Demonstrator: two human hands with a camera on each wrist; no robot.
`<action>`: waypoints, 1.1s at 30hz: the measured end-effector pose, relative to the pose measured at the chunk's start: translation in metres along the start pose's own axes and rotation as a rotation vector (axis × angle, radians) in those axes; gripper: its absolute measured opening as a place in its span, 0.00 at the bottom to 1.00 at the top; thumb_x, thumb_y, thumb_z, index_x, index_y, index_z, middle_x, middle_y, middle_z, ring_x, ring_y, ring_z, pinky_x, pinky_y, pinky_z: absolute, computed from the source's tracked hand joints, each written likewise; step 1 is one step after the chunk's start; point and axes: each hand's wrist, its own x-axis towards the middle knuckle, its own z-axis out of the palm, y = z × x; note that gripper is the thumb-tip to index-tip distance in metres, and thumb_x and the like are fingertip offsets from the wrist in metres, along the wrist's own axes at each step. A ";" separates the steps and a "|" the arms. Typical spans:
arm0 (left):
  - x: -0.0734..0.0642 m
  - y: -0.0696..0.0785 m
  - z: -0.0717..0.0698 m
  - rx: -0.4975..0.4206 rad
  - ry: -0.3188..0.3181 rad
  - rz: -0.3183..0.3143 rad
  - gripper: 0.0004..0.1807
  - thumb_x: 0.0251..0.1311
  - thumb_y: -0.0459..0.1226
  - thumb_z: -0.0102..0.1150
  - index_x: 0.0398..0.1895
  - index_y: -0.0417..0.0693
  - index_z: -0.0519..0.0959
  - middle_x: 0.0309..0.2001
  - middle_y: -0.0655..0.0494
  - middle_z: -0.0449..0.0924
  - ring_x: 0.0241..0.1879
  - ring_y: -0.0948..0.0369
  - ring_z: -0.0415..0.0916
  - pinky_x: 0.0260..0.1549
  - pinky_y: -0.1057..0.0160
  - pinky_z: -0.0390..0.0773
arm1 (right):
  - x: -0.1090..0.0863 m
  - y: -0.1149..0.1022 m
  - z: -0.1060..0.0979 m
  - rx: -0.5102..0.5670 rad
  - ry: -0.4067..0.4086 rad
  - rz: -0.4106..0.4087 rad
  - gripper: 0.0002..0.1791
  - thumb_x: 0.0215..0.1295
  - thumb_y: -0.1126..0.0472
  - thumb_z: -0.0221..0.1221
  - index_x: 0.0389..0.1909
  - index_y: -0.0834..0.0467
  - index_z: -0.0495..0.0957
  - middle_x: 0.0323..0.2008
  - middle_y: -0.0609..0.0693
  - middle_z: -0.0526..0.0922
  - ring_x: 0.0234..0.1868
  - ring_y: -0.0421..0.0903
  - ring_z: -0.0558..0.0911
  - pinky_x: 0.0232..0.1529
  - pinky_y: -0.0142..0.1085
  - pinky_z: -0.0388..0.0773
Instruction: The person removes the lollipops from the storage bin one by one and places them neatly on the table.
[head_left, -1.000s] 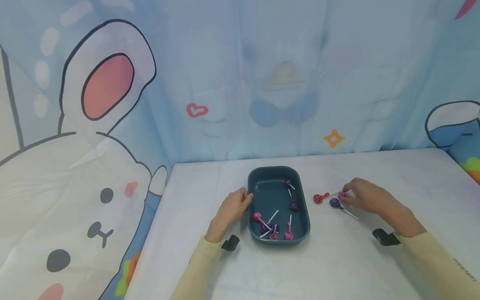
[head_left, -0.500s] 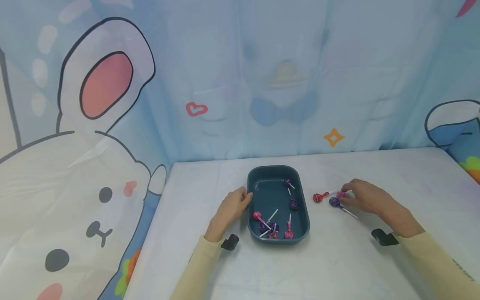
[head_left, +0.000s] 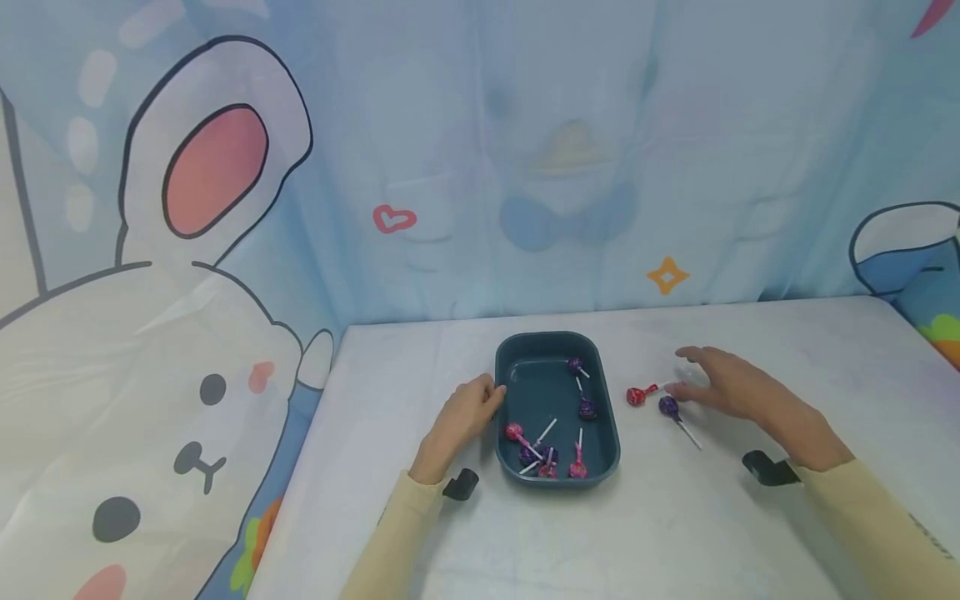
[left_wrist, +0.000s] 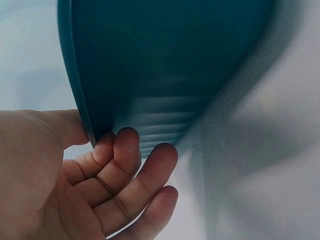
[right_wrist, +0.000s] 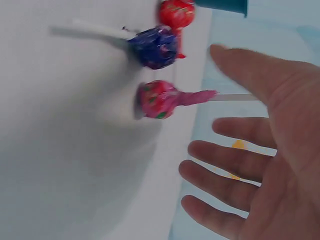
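Observation:
My left hand (head_left: 461,421) grips the left rim of a dark teal plastic tray (head_left: 557,487), thumb at the edge and fingertips against the outer wall in the left wrist view. Over the table to the right, my right hand (head_left: 738,392) spreads its fingers, holding nothing. Just below it, a pink-wrapped lollipop (right_wrist: 157,100) shows in the right wrist view; the hand hides it from the head camera. Beside that lie a purple lollipop (head_left: 668,407) and a red lollipop (head_left: 636,397), whose stick end reaches toward my right thumb.
Inside the tray, pink and purple lollipops cluster at the near end, including a pink one (head_left: 577,469) near the right corner. Two purple ones (head_left: 587,409) lie along the right wall. A printed curtain (head_left: 450,250) hangs behind the white table (head_left: 675,533).
My right hand has let go of the pink lollipop and spread its fingers, rising slightly. The purple lollipop's stick has swung a little toward me. My left hand stays at the tray.

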 end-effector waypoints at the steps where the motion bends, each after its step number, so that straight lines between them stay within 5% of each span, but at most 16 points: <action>1: 0.000 0.000 0.000 -0.001 0.001 0.001 0.16 0.67 0.49 0.43 0.27 0.49 0.68 0.19 0.59 0.67 0.17 0.64 0.63 0.16 0.68 0.62 | 0.000 -0.002 -0.002 0.005 0.000 0.012 0.49 0.52 0.33 0.57 0.65 0.63 0.56 0.60 0.71 0.61 0.61 0.70 0.59 0.54 0.63 0.60; 11: -0.001 -0.001 0.002 -0.007 0.000 -0.004 0.15 0.67 0.48 0.43 0.27 0.49 0.68 0.19 0.59 0.67 0.17 0.64 0.63 0.17 0.67 0.63 | -0.002 -0.021 -0.019 0.047 0.034 0.001 0.60 0.45 0.21 0.49 0.69 0.61 0.47 0.66 0.71 0.52 0.64 0.70 0.54 0.54 0.66 0.56; 33: -0.001 -0.002 0.001 -0.003 0.010 0.012 0.15 0.67 0.48 0.43 0.27 0.49 0.68 0.19 0.59 0.67 0.17 0.65 0.63 0.16 0.68 0.62 | 0.004 -0.080 -0.028 0.020 0.086 -0.131 0.55 0.47 0.24 0.52 0.67 0.59 0.55 0.64 0.66 0.60 0.63 0.65 0.61 0.56 0.61 0.61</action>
